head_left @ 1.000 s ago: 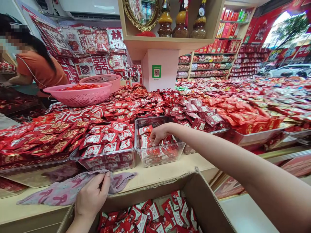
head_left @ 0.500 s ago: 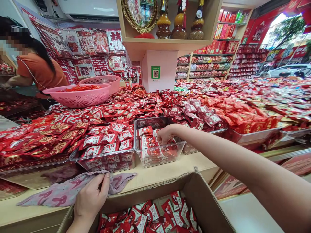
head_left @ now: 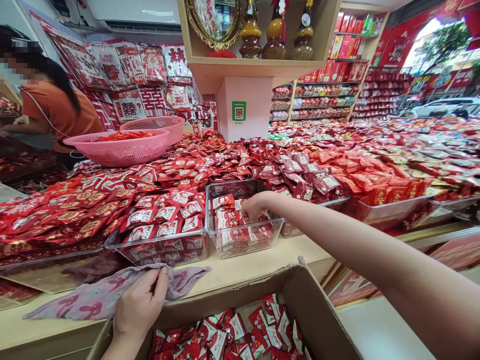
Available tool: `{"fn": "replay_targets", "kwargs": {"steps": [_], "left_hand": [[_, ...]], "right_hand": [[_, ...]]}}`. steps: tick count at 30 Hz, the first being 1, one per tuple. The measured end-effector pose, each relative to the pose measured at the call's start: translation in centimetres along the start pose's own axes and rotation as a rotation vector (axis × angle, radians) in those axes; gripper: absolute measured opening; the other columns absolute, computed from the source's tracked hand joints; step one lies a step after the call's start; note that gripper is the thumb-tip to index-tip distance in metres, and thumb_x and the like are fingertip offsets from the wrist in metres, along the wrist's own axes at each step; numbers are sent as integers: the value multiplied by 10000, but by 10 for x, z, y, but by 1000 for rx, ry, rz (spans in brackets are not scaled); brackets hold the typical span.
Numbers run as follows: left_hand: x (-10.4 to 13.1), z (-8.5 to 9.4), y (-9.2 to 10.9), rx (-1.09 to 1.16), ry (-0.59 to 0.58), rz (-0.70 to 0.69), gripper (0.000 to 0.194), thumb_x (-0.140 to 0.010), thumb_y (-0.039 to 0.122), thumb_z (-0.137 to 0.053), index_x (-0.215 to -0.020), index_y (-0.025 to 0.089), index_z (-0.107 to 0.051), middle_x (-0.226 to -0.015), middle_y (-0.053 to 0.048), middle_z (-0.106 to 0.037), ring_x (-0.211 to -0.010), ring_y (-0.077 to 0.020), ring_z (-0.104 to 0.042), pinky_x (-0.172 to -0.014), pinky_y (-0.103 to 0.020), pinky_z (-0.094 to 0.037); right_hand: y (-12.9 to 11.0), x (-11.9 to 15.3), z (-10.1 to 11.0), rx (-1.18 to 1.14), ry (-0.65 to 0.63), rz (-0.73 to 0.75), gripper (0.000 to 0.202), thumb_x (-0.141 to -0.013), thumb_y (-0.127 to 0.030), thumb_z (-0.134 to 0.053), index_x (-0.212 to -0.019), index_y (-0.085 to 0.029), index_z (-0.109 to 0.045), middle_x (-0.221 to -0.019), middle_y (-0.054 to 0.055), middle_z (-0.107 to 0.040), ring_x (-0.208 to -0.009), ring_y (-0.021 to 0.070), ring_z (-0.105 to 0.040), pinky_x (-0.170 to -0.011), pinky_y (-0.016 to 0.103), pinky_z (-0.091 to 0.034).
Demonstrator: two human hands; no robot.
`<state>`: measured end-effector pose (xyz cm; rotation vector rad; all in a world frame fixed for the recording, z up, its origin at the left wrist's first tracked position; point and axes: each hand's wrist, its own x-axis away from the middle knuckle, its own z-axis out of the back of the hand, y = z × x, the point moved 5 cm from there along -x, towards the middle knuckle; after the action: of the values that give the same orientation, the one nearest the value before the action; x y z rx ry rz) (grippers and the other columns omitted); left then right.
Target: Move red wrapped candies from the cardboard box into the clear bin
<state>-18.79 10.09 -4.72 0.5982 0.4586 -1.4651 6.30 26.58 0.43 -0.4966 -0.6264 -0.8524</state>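
Note:
My right hand (head_left: pixel 255 207) reaches into a clear plastic bin (head_left: pixel 245 240) partly filled with red and white wrapped packets (head_left: pixel 227 218). Its fingers are curled downward among the packets; whatever they hold is hidden. My left hand (head_left: pixel 139 305) is closed, its thumb and fingers gripping a pinkish-grey patterned cloth (head_left: pixel 86 299) that lies along the counter edge. Below both arms stands an open cardboard box (head_left: pixel 311 300) with loose red and white packets (head_left: pixel 236 327) inside, and my left wrist crosses over its left corner.
A neighbouring clear bin (head_left: pixel 189 252) holds stacked red packets. Heaps of wrapped packets (head_left: pixel 93 210) cover the counter on both sides. Pink baskets (head_left: pixel 127 150) sit at the back left, near a person in an orange top (head_left: pixel 78 110). A pillar (head_left: pixel 243 130) rises behind the bins.
My view has shifted very slightly. Both hands keep nearly the same places, the right in the bin and the left on the cloth.

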Motion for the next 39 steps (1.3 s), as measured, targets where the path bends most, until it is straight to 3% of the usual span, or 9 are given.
{"fn": "replay_targets", "kwargs": {"steps": [3,8,14,24,27,31,39], "left_hand": [[0,0,1,-8,5,5,268,-780,350,-431,-621,194,-582,-553,-6,-580,-506,-114,-534,-493,-218,-311],[-1,1,1,-22,17,8,265,-777,346,-436,-624,193,-589,-550,-9,-584,-506,-115,-535,-490,-217,-309],[-1,0,-1,-37,-18,15,266,-782,353,-428,-628,201,-584,-567,-11,-595,-521,-120,-544,-493,-218,-306],[0,-1,-2,-66,-30,38,278,-792,366,-414,-628,209,-575,-592,-16,-613,-539,-128,-560,-490,-225,-295],[0,-1,-2,-68,-23,33,262,-786,365,-427,-638,212,-580,-601,-15,-622,-548,-133,-568,-487,-228,-292],[0,0,-1,-62,-23,20,247,-780,357,-433,-661,215,-595,-604,-15,-629,-550,-132,-568,-485,-221,-296],[-1,0,-2,-44,-20,43,274,-781,368,-421,-637,208,-590,-599,-24,-625,-539,-129,-554,-487,-225,-293]], "right_hand": [[-1,2,3,53,29,-37,374,-523,-340,-682,-787,-102,-566,-603,3,-512,-541,123,-490,-509,250,-387],[-7,-1,4,-99,40,62,398,-523,-366,-677,-828,-151,-538,-626,-32,-492,-521,79,-451,-511,220,-382],[-12,-7,9,-307,114,183,247,-605,-329,-628,-720,-137,-523,-594,-51,-447,-512,45,-393,-526,195,-355],[-10,7,13,-405,211,162,243,-643,-349,-595,-762,-139,-562,-644,-23,-513,-540,56,-430,-537,193,-372],[0,13,15,-283,262,63,176,-654,-257,-566,-773,-128,-566,-632,-9,-515,-521,67,-438,-508,203,-371],[8,16,10,37,212,-40,178,-585,-159,-570,-751,-102,-594,-633,23,-540,-544,110,-471,-496,232,-371],[4,9,1,-76,121,30,250,-592,-258,-617,-804,-132,-572,-635,-3,-532,-509,94,-469,-499,231,-378]]}}
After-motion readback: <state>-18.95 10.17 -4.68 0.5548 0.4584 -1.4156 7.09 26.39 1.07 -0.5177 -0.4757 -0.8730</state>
